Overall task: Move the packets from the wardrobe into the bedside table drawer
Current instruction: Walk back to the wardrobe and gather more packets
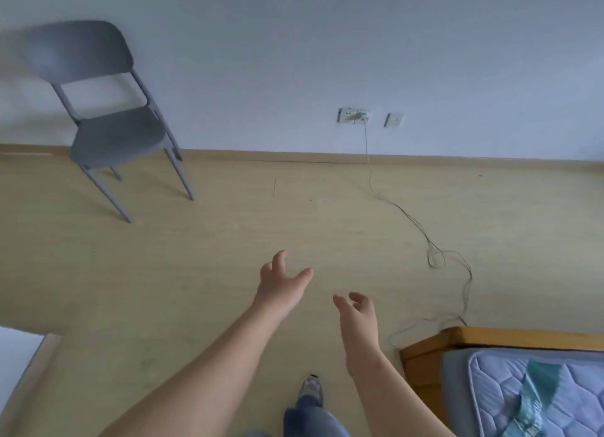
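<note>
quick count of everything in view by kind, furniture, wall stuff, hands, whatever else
grey chair: 1
bed: 1
wall plates: 2
cable: 1
hands: 2, left hand and right hand, both empty with fingers loosely spread
shoe: 1
total: 8

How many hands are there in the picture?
2. The left hand reaches out over the floor at the middle, fingers spread; the right hand is just right of it and nearer, toward the bed. Both hold nothing.
</note>
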`<action>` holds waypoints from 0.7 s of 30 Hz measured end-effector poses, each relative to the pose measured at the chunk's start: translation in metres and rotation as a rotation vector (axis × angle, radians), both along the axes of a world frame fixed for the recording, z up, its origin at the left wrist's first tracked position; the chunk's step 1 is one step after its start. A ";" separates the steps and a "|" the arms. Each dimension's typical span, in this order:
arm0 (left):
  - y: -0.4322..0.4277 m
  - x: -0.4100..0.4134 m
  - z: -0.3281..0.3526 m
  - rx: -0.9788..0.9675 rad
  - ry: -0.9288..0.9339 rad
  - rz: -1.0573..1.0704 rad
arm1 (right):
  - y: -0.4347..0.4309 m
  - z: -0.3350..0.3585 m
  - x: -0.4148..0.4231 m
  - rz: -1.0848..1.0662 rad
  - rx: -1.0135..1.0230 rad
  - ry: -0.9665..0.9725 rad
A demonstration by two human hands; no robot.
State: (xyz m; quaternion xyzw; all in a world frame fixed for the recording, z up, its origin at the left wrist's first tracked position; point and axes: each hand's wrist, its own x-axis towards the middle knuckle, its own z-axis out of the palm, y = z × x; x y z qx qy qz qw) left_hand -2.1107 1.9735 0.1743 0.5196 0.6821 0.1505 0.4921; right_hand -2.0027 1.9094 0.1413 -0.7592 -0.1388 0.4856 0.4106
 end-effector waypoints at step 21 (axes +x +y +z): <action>0.346 0.337 -0.002 -0.058 -0.065 -0.615 | 0.288 -0.001 0.266 -0.701 -0.067 0.030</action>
